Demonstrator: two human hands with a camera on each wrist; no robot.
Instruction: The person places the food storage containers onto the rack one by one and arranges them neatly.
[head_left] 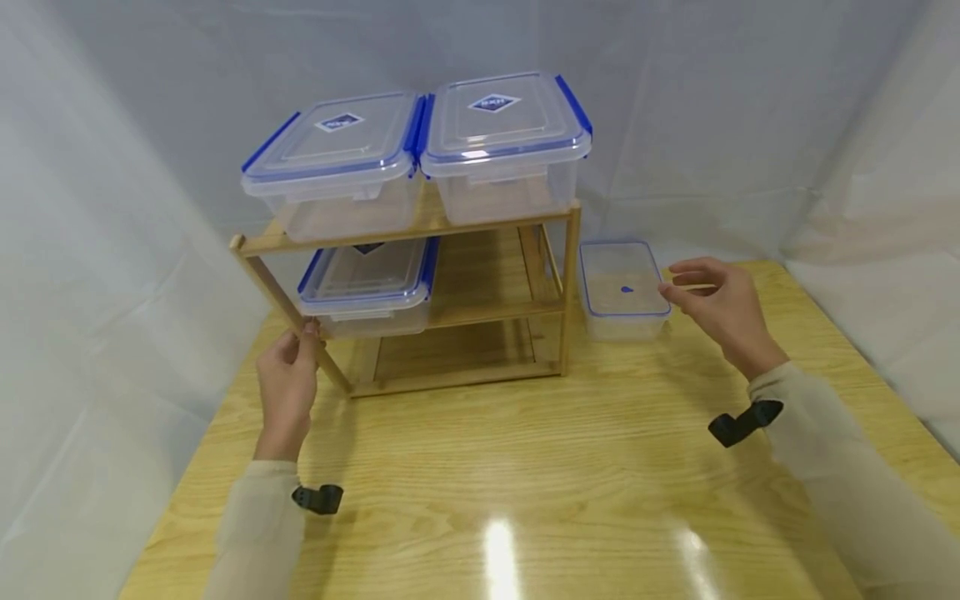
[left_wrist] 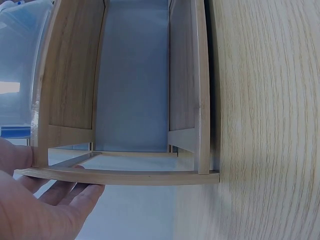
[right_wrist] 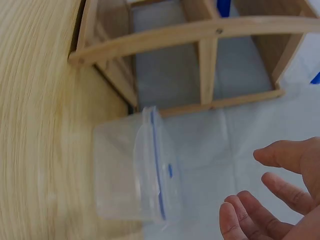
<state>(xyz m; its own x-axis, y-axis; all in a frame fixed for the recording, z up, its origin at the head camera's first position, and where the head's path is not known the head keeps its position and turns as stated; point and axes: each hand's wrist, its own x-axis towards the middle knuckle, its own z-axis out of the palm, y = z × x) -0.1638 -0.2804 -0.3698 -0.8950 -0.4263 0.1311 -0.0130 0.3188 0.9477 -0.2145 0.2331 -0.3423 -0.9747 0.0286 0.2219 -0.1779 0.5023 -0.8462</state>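
My left hand grips the front left post of a wooden shelf rack at middle-shelf height. In the left wrist view the thumb lies on one side of the post and the fingers on the other. To the right of the rack, a clear plastic container with a thin blue line round its top stands on the table. Beside that container hovers my right hand, its fingers loosely bent and spread. The right wrist view shows a gap between those fingers and the container; nothing is held.
Two clear lidded boxes with blue clips, one left and one right, stand on the rack's top shelf. Another such box sits at the left of the middle shelf. The wooden table meets pale curtains at back and sides.
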